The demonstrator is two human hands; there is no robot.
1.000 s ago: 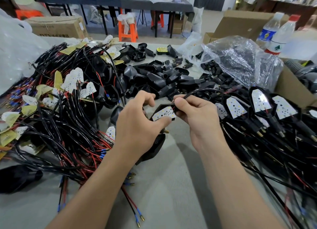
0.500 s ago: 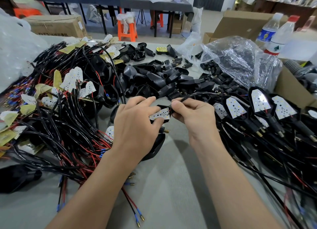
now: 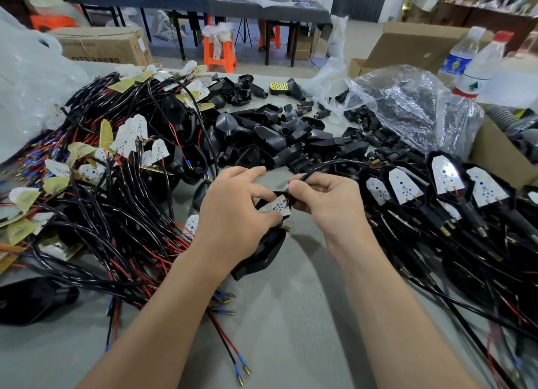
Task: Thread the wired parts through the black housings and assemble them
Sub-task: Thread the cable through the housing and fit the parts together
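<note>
Past the tangle of wired boards (image 3: 125, 144), the left hand (image 3: 233, 214) curls round a black housing (image 3: 278, 191), thumb on the LED board (image 3: 275, 207), which lies lower and flatter than a second ago. The right hand (image 3: 329, 202) pinches the cable (image 3: 334, 165) at the board's tail. Seating looks nearly done, I'd say; finished units (image 3: 442, 179) sit rightward.

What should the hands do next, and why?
Probably press the white board flat into the black housing: the left hand holds them together, the right hand pinches the board's cable, and the board does not look seated yet.
</note>
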